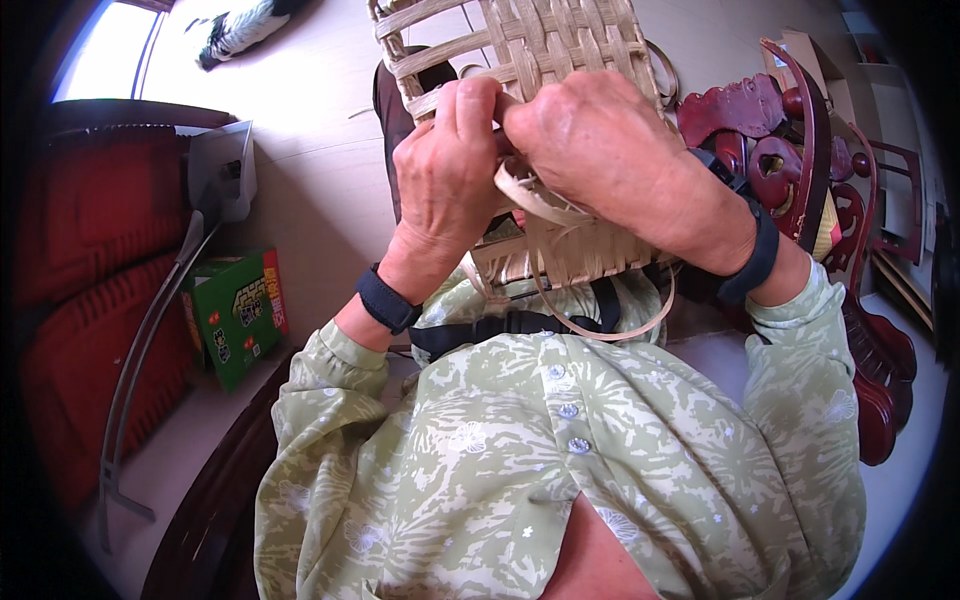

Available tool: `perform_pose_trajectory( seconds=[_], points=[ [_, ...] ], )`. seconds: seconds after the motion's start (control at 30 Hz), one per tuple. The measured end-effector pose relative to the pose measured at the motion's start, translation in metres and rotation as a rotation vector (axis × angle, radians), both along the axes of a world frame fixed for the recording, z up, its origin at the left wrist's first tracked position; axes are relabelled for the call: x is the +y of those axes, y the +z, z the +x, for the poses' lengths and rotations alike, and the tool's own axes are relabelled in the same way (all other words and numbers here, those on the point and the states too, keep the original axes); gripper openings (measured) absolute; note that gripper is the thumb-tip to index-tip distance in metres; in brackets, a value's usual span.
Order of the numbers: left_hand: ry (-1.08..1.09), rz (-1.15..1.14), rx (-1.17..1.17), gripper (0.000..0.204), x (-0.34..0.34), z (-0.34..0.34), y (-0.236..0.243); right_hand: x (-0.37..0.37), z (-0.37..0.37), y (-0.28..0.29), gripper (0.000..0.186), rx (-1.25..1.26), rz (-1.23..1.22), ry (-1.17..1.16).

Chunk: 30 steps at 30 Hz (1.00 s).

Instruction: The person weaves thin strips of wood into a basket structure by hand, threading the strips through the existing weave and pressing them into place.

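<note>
A half-woven basket [535, 45] of pale flat bamboo strips rests on my lap, tilted away from me. My left hand [445, 175] pinches a strip at the basket's near edge, fingers curled tight. My right hand [610, 150] meets it there, thumb and fingers closed on the same weave. Loose bamboo strips [600, 330] curl out below the hands toward my chest. Both wrists carry dark bands, and my sleeves are green with a pale leaf print.
A carved dark red wooden chair [800, 150] stands at my right. A green cardboard box [235, 310] sits on the floor at left, beside a grey metal dustpan [215, 180] and red cushions [90, 230]. A black-and-white object [240, 28] lies on the far floor.
</note>
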<state>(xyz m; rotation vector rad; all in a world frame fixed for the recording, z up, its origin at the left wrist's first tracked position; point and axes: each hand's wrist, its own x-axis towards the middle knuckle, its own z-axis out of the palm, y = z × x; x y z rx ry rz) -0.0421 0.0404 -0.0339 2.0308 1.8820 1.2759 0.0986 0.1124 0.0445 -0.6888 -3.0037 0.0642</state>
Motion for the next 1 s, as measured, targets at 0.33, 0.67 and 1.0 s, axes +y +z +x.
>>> perform_pose_trajectory(
  seconds=[0.33, 0.67, 1.0],
  points=[
    [0.013, 0.066, 0.067, 0.036, 0.003, 0.005, 0.004, 0.000, -0.009, 0.004, 0.006, -0.038, 0.044, 0.065],
    [0.037, -0.024, 0.081, 0.038, 0.002, 0.005, 0.000, 0.012, -0.002, 0.017, 0.016, -0.114, -0.282, -0.021],
    [0.044, -0.107, 0.171, 0.022, -0.004, -0.002, 0.002, -0.022, 0.024, 0.001, 0.041, 0.302, -0.174, 0.020]
  ],
)
